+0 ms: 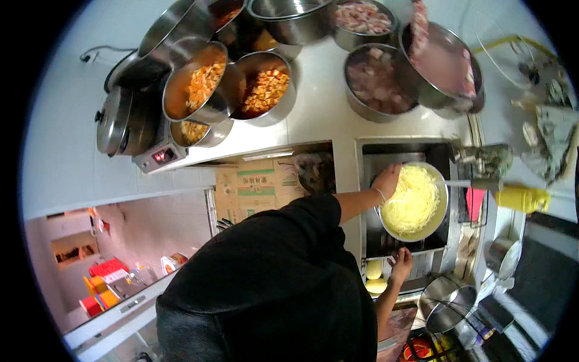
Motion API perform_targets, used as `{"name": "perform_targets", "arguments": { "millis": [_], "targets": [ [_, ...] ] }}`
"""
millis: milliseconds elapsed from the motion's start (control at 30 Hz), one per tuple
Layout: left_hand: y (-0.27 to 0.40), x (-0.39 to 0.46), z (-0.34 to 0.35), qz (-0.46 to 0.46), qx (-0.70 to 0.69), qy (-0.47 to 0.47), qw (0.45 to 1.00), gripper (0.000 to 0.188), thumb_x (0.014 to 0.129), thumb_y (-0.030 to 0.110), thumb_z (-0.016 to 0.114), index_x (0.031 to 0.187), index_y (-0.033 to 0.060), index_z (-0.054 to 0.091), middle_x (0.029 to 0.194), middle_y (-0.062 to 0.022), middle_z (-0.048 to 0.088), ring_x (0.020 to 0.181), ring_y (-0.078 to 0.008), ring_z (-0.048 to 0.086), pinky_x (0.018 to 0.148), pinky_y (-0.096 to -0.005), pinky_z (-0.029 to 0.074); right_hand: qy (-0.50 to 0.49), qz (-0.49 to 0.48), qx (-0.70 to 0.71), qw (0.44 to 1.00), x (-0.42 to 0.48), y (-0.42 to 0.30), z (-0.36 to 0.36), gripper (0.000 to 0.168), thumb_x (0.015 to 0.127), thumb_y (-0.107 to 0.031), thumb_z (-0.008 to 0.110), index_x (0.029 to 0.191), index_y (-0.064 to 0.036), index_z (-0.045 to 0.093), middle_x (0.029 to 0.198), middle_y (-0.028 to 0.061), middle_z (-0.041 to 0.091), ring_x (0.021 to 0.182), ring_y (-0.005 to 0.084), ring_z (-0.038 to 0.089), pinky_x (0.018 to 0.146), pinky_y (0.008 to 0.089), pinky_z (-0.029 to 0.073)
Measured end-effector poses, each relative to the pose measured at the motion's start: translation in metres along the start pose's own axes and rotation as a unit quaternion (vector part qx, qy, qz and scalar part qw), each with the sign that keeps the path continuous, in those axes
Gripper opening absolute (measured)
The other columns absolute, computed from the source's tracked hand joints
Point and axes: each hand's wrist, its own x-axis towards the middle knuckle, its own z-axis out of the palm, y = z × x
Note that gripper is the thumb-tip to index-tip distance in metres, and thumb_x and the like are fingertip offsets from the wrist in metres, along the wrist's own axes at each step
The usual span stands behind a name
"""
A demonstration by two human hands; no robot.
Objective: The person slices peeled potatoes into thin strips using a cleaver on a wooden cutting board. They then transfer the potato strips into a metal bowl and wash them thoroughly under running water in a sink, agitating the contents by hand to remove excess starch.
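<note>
A round metal basin full of pale yellow shreds, which look like shredded potato, sits in the sink. My left hand holds the basin's rim on the side near me, its fingertips partly hidden. Below the basin in the picture, my right hand is apart from it, fingers loosely bent and nothing seen in them. A faucet spout reaches over the shreds. Two peeled yellow potatoes lie beside the sink, close to my right hand.
Along the counter stand pots of diced food in red sauce, a pot of raw meat and a tilted basin with more meat. A steel pot stands right of my right arm. A yellow bottle lies beyond the faucet.
</note>
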Motion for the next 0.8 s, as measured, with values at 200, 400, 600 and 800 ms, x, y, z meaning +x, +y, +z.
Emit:
{"name": "perform_targets", "arguments": {
  "millis": [200, 400, 600, 800],
  "targets": [
    [-0.009, 0.008, 0.008, -0.042, -0.077, -0.073, 0.994, 0.045, 0.089, 0.01, 0.038, 0.133, 0.0048, 0.029, 0.125, -0.0253, 0.042, 0.106, -0.04, 0.053, 0.087, -0.0455, 0.047, 0.015, 0.067, 0.037, 0.997, 0.013, -0.037, 0.031, 0.045, 0.092, -0.041, 0.051, 0.119, -0.006, 0.049, 0.107, 0.0095, 0.059, 0.084, 0.0244, 0.062, 0.062, 0.0355, 0.052],
    [-0.006, -0.006, -0.027, -0.041, -0.074, -0.171, 0.982, 0.057, 0.088, 0.009, 0.041, 0.142, 0.0185, 0.024, 0.14, -0.0198, 0.032, 0.114, -0.0415, 0.049, 0.09, -0.0478, 0.047, 0.091, 0.149, -0.042, 0.984, 0.052, -0.024, 0.025, 0.028, 0.09, -0.023, 0.057, 0.109, -0.003, 0.058, 0.095, 0.0119, 0.063, 0.075, 0.0233, 0.063, 0.062, 0.0383, 0.056],
    [-0.007, -0.008, -0.04, -0.029, -0.073, -0.175, 0.981, 0.054, 0.09, 0.013, 0.042, 0.142, 0.0161, 0.026, 0.134, -0.021, 0.039, 0.109, -0.0401, 0.053, 0.088, -0.0457, 0.048, 0.118, 0.211, -0.051, 0.969, 0.045, -0.044, 0.033, 0.026, 0.092, -0.022, 0.054, 0.107, -0.001, 0.058, 0.091, 0.0102, 0.064, 0.079, 0.0223, 0.062, 0.073, 0.0395, 0.054],
    [-0.017, -0.005, -0.034, -0.009, -0.069, -0.176, 0.982, 0.058, 0.088, 0.012, 0.044, 0.143, 0.0146, 0.024, 0.137, -0.0208, 0.037, 0.104, -0.0385, 0.057, 0.084, -0.0453, 0.05, 0.115, 0.2, -0.047, 0.972, 0.025, -0.059, 0.059, 0.022, 0.094, -0.017, 0.049, 0.1, 0.0, 0.06, 0.082, 0.0075, 0.062, 0.068, 0.0171, 0.06, 0.069, 0.0359, 0.052]
  ]
}}
